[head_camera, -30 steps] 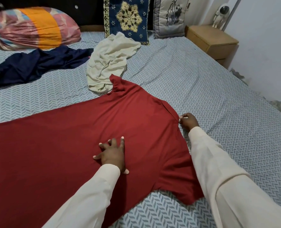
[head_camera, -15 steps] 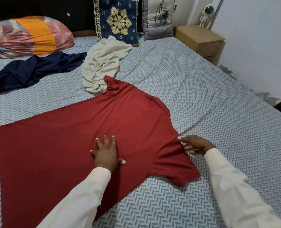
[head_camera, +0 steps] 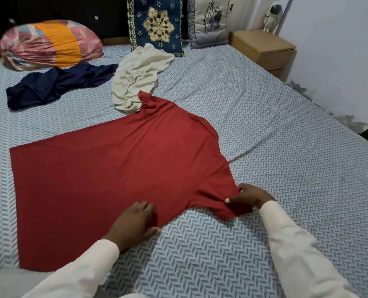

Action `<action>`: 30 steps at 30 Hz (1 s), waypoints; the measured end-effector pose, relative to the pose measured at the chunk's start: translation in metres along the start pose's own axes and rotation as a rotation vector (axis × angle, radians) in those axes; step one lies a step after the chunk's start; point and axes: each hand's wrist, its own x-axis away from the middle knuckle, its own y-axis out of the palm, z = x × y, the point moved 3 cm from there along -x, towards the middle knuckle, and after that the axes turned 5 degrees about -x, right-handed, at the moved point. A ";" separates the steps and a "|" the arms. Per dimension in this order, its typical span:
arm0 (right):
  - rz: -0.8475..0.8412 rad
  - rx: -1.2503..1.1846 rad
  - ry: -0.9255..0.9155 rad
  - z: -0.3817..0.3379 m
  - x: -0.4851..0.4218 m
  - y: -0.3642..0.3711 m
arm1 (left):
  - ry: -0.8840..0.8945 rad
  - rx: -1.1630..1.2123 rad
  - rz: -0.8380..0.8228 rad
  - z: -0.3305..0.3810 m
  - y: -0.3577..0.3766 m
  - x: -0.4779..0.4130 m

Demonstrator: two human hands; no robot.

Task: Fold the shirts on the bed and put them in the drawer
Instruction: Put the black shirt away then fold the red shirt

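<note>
A red shirt (head_camera: 114, 173) lies spread flat across the bed (head_camera: 286, 168), collar toward the right. My left hand (head_camera: 135, 222) grips its near side edge, fingers curled over the cloth. My right hand (head_camera: 248, 195) pinches the near sleeve at the shoulder seam. Behind the red shirt lie a crumpled cream shirt (head_camera: 135, 76) and a dark navy shirt (head_camera: 56, 82), both unfolded.
A striped pink and orange pillow (head_camera: 49, 44) and two cushions, one blue (head_camera: 155, 24), one grey (head_camera: 208, 20), line the headboard. A wooden nightstand (head_camera: 264, 50) with drawers stands at the bed's far right corner, a white figurine (head_camera: 271, 17) on it. A wall runs along the right.
My left hand slid from the middle of the red shirt back to its near edge and took hold. My right hand moved down from the collar to the near sleeve and pinched it.
</note>
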 end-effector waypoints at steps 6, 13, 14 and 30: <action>0.199 -0.013 0.171 0.030 0.000 -0.017 | 0.058 -0.086 -0.014 0.006 0.005 0.031; 0.469 0.157 -0.436 -0.004 0.034 0.033 | -0.114 -0.191 -0.153 -0.001 0.004 0.063; 0.349 0.224 -0.495 -0.007 0.038 0.047 | -0.141 -0.214 -0.157 -0.002 0.002 0.068; 0.379 0.594 -0.495 -0.045 0.060 0.113 | -0.206 -0.316 -0.373 -0.048 0.000 0.154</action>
